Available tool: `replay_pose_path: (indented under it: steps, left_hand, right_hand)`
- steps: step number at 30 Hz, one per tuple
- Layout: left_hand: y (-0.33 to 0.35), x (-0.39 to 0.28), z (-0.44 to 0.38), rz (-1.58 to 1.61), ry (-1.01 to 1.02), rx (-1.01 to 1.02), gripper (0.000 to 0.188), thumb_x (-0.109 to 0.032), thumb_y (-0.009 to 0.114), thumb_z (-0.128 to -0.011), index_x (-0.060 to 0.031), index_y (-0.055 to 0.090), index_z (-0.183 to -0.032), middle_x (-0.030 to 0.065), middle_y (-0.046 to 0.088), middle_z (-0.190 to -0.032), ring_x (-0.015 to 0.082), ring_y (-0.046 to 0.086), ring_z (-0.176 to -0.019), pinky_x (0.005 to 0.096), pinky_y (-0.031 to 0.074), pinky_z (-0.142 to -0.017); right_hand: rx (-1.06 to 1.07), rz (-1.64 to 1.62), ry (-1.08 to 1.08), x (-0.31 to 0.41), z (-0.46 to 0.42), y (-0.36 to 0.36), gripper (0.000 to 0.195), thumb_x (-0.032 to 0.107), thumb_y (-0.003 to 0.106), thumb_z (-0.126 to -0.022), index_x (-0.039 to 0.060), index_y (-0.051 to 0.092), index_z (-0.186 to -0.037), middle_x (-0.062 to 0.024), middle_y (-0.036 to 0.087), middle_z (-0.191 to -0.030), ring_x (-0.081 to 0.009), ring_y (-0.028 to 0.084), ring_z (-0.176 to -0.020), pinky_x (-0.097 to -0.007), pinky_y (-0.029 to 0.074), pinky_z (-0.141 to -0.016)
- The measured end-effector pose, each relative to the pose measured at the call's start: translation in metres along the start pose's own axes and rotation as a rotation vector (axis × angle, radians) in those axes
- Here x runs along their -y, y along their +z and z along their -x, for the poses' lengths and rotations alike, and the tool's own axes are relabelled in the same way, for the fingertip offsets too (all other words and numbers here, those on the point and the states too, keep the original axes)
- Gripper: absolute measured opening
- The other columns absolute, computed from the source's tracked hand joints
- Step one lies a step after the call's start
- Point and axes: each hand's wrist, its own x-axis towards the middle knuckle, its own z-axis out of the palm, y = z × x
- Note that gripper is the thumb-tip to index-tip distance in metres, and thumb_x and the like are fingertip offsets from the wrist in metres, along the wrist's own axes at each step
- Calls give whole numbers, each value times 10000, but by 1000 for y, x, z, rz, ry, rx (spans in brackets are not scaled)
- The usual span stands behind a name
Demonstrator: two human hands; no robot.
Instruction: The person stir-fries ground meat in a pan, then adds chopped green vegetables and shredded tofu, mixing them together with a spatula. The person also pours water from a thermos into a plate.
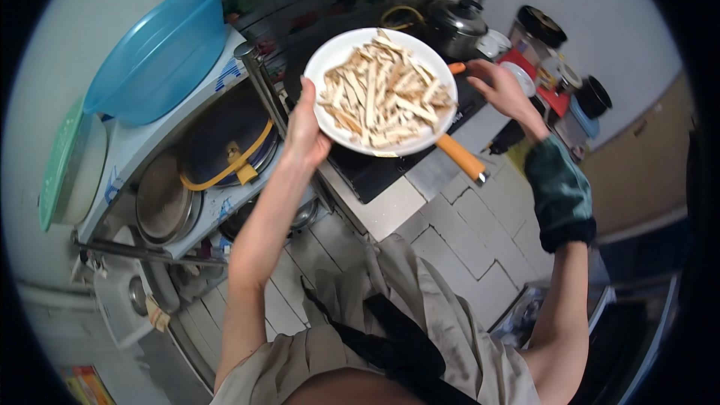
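My left hand grips a round white dish by its left rim, thumb on top. Pale strips of food with brown edges are heaped in the dish. An orange handle with a metal end sticks out at the dish's lower right; I cannot tell whether it belongs to the dish or to a pan beneath. My right hand is apart from the dish at its right, holding nothing visible, fingers loosely curled. Close to those fingertips is a small orange handle end. The dish hides most of the black cooktop below.
A lidded steel pot stands behind the dish. Several containers and a black-lidded jar line the right wall. At left, a shelf bears a blue plastic basin, a green basin and pans. A sink lies lower left.
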Motion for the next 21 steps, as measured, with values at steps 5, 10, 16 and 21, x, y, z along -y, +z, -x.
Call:
replay_pose_path:
  steps: [5, 10, 16, 21]
  left_hand:
    - [2, -17, -76, -58, 72, -298, 501, -399, 267, -885, -3, 338, -1183, 166, 450, -1159, 262, 492, -1026, 408, 454, -829]
    - [-7, -10, -114, -103, 117, -396, 512, -418, 267, -880, -2, 349, -1167, 168, 464, -1142, 265, 517, -990, 402, 482, -783]
    - [-24, -11, -139, -227, 185, -463, 506, -415, 288, -878, 0, 373, -1156, 147, 473, -1140, 237, 519, -988, 374, 477, -789]
    - [-30, -27, -147, -466, 288, -479, 469, -364, 337, -883, -40, 349, -1222, 117, 477, -1137, 217, 491, -999, 351, 420, -845]
  right_hand:
    - [345, 510, -565, -61, -94, 80, 325, 155, 600, -623, 65, 533, -928, -96, 532, -870, -277, 496, -887, -448, 373, -768]
    - [619, 460, -590, -70, -109, 102, 332, 64, 574, -647, 21, 491, -966, -140, 521, -887, -313, 533, -839, -444, 401, -738]
    - [746, 183, -490, -78, -119, 59, 240, 75, 500, -696, -45, 501, -904, -190, 550, -718, -325, 556, -714, -379, 445, -624]
    - [781, -273, 133, -96, -118, 26, 227, 131, 415, -821, -52, 499, -926, -28, 431, -519, -124, 427, -395, -274, 351, -370]
